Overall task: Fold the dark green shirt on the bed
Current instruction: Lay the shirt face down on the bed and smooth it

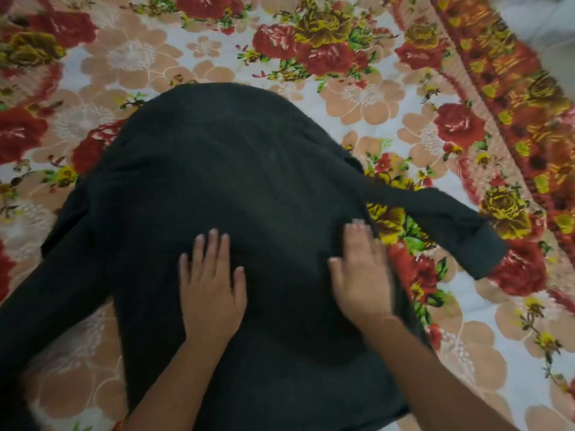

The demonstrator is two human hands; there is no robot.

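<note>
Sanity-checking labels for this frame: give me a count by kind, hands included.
dark green shirt: 1
hands: 2 (left hand, right hand, both flat on the shirt)
floral bedspread: 1
Total: 4

The dark green shirt lies spread flat on the floral bedspread, 1 sleeve out to the right. The left hand and right hand press flat on its near middle, fingers straight.
</note>
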